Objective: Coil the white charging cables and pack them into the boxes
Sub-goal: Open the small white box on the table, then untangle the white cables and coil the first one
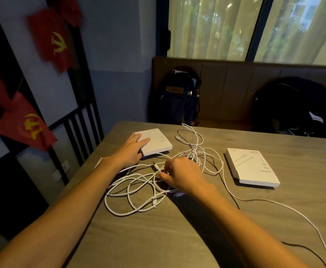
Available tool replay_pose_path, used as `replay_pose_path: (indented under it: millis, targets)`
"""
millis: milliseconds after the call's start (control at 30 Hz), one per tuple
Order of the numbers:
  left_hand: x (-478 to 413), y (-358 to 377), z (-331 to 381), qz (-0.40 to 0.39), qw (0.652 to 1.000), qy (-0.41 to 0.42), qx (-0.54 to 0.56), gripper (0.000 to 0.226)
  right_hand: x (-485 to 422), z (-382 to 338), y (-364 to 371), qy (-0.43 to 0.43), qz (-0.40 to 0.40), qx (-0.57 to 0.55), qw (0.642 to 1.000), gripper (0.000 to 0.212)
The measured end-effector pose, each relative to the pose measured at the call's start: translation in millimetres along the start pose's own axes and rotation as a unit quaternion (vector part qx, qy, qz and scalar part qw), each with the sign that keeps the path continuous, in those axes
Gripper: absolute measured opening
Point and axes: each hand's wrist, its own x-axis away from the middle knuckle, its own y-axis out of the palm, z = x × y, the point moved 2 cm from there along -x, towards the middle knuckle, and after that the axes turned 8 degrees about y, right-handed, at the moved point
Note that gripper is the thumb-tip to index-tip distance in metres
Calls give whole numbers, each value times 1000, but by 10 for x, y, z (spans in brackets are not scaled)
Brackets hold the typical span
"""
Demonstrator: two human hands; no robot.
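Note:
A tangle of white charging cables [138, 190] lies in loose loops in the middle of the grey wooden table [177, 238]. One strand trails off toward the right front edge. My right hand [179, 173] sits over the tangle, its fingertips pinched on a cable strand. My left hand [131, 149] lies flat with fingers spread on the near corner of a closed white box [156, 141] at the far left. A second closed white box [253, 166] lies to the right, apart from both hands.
A dark backpack [179, 97] and a black bag [293, 107] rest on the padded bench behind the table. A thin dark cord [301, 248] runs along the right front. Black railing and red flags hang to the left.

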Motion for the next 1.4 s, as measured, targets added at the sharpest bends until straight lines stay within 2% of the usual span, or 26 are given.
replay_pose_path:
  millis: [100,200,233,300,400,567,700,767,833,900,967,1033,1067,1133,1233,1267,1300,1400]
  targets:
    - [106,-68,71,0,1000,-9,30,68,-49,-105,48,1,10,31,999,28]
    - [304,-160,365,67,994,49,75,52,-45,-92,25,-18,28,28,999,24]
    - [378,-174,493,68,990,75,102,43,-18,-81,-12,-31,38,32,998,24]
    - [496,-163,731,28,984,125,126,28,39,-36,-87,-40,45,18,998,19]
    - [537,-120,927,1,982,142,124,19,179,34,-249,-12,46,-22,999,20]
    - [567,-278,1111,53,977,160,130,18,401,136,-535,-27,89,24,995,36]
    - [719,-656,1136,145,961,151,182,24,463,423,-662,16,84,24,996,22]
    - [791,-760,1145,114,956,138,234,27,488,504,-726,32,98,11,995,17]
    - [860,-732,1217,7,938,133,321,27,473,536,-805,27,118,-11,993,16]
    - [901,-646,1299,-69,918,133,367,24,473,531,-901,16,130,-159,979,14]
    - [935,-556,1405,-91,891,148,419,22,487,507,-977,17,141,-344,928,12]
    - [970,-488,1557,-96,840,162,509,28,509,464,-1026,13,166,-435,885,11]
    - [981,-473,1645,-95,807,164,559,33,516,440,-1040,3,182,-428,885,11]
    - [966,-495,1815,-72,735,168,653,38,519,403,-1022,-27,198,-345,917,12]
    - [838,-559,1979,-2,622,160,767,34,573,398,-869,-21,135,-254,957,10]
    - [770,-556,1988,30,604,143,784,33,604,404,-817,-5,100,-241,965,10]
    - [702,-541,1979,67,609,128,780,34,633,420,-766,12,62,-239,969,13]
    - [544,-405,1897,154,697,98,693,43,721,501,-701,69,-31,-299,951,19]
